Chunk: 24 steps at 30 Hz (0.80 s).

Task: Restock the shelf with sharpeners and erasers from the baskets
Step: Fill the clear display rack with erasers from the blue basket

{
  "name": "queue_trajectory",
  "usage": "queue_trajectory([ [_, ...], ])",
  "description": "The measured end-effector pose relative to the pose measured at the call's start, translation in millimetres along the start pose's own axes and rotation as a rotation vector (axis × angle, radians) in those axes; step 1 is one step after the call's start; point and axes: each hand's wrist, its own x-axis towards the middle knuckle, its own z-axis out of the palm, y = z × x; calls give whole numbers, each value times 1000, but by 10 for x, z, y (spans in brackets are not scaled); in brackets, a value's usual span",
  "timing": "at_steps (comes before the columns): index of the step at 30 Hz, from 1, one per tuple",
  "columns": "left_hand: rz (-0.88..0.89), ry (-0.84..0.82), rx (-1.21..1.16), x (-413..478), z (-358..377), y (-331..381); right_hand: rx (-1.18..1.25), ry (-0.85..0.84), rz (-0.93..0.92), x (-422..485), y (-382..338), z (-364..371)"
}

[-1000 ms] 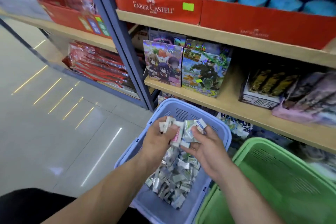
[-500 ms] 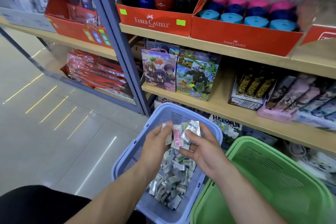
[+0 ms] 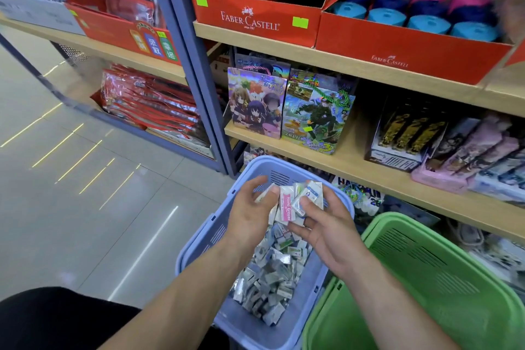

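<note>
Down low and closest, the blue basket (image 3: 218, 236) holds a heap of loose erasers (image 3: 272, 278), and the green basket (image 3: 426, 264) sits right beside it on the right. Just above the heap, both hands hold one small bunch of erasers (image 3: 308, 196) between them. The left hand (image 3: 248, 219) curls round it from the left side, and the right hand (image 3: 326, 230) cups it from below with the thumb pressed on top. The eraser with the pink label (image 3: 287, 207) stands in the middle, its long side pointing away from the body toward the shelf. The wooden shelf (image 3: 355, 167) lies ahead of the hands and higher up, a bit to the right, so the right hand is the nearer one (the left would have to cross over). Farther up sit the red boxes (image 3: 261, 20), so I think the bunch must go up and forward to find its spot
</note>
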Motion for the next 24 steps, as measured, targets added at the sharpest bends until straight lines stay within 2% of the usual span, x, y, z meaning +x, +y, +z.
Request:
queue_trajectory([
  [12, -17, 90, -19, 33, 2, -53, 1, 9, 4, 41, 71, -85],
  [19, -42, -42, 86, -39, 84, 18, -110, 48, -25, 44, 103, -75],
  [24, -103, -139, -21, -28, 83, -6, -115, 53, -11, 45, 87, -56],
])
